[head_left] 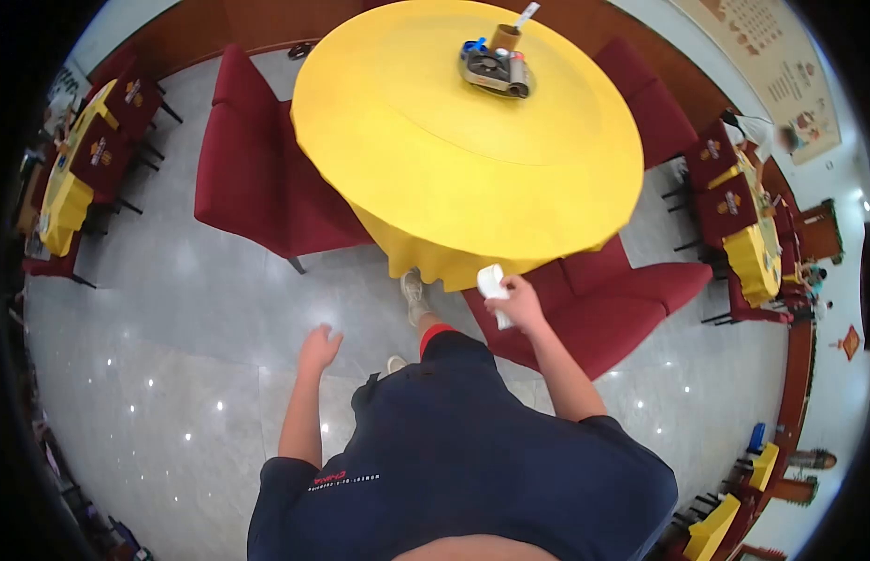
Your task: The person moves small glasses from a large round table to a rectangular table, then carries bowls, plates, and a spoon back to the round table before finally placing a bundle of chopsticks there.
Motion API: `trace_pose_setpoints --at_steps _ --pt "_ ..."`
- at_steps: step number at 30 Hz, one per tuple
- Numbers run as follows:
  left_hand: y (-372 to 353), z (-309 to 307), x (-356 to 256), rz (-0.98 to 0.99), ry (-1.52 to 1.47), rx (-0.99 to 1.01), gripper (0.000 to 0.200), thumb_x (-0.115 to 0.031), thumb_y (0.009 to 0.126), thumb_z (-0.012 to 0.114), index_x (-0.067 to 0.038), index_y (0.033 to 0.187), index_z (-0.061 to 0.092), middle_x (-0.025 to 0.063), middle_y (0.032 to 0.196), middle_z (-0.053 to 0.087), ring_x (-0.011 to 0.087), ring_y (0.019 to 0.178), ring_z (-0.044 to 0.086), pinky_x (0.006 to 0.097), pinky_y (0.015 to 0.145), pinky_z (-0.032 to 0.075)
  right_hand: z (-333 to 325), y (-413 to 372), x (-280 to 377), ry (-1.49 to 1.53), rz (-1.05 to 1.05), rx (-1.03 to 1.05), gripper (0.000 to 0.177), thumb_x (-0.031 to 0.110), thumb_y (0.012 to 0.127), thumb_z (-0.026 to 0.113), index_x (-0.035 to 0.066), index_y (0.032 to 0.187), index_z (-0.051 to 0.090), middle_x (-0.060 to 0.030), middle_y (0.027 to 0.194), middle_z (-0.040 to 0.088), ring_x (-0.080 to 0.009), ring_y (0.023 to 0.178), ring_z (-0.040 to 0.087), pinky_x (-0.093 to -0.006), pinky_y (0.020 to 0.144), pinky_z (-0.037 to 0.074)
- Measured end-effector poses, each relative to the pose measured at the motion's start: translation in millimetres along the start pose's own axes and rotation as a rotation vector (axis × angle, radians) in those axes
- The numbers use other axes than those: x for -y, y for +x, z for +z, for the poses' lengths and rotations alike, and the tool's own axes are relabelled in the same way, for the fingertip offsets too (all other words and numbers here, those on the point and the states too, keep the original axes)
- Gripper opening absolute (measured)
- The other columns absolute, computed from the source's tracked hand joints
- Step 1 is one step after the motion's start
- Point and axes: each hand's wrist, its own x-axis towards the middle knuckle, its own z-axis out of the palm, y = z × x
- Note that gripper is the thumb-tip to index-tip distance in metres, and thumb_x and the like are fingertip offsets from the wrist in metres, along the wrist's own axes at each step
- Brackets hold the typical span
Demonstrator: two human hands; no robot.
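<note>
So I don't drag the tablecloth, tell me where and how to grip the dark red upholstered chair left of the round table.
Probably grip the upholstered chair by the top edge of its backrest, coming from the outer side. That tall back stands clear, while the seat is partly hidden by the yellow tablecloth. The left hand looks free for it.

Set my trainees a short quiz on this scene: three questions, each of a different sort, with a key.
1. Short answer: which hand holds the white item?
2. True or false: the left hand is apart from the round yellow-covered table.
3. Multiple choice: the chairs beside that table are A) green, B) dark red, C) white.

Key:
1. The right hand.
2. True.
3. B.
</note>
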Motion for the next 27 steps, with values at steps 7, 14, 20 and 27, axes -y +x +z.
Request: trace_pose_setpoints --at_steps 7,14,20,27 --pt "-104.6 61.9 132.9 -0.804 -0.468 0.596 0.041 -0.033 0.076 0.053 -0.008 0.108 0.047 0.0141 0.093 0.056 0.0260 0.081 0.056 0.0402 0.061 0.047 -6.7 183.9 25.7 -0.094 -0.120 -0.153 0.033 0.004 0.060 0.066 0.005 0.084 0.043 -0.0113 0.058 0.056 -0.0157 0.050 0.056 -0.0277 0.044 0.043" --pt "-103.1 19.5 73.5 -0.867 -0.690 0.300 0.034 -0.026 0.075 0.053 -0.005 0.102 0.049 0.0136 0.090 0.056 0.0248 0.074 0.057 0.0358 0.055 0.047 -2.6 334.5 68.0 -0.493 -0.269 -0.398 0.034 0.011 0.061 0.065 0.006 0.088 0.045 -0.0169 0.065 0.057 -0.0305 0.063 0.058 -0.0356 0.057 0.046" --pt "-99.9 -20.3 22.5 -0.870 -0.752 0.103 0.028 -0.021 0.074 0.053 -0.003 0.096 0.052 0.0124 0.084 0.056 0.0216 0.067 0.058 0.0303 0.050 0.047 3.5 397.7 87.0 -0.600 -0.119 -0.341 0.032 0.009 0.064 0.060 0.006 0.092 0.045 -0.0204 0.080 0.058 -0.0339 0.076 0.057 -0.0389 0.067 0.045" --pt "-66.6 -60.2 -17.9 -0.834 -0.612 0.097 0.031 -0.024 0.073 0.057 -0.002 0.095 0.054 0.0124 0.084 0.058 0.0182 0.067 0.058 0.0279 0.050 0.047 14.0 417.4 103.6 -0.648 -0.059 -0.348 0.031 0.001 0.068 0.050 0.005 0.098 0.043 -0.0194 0.081 0.058 -0.0348 0.078 0.057 -0.0412 0.067 0.046"
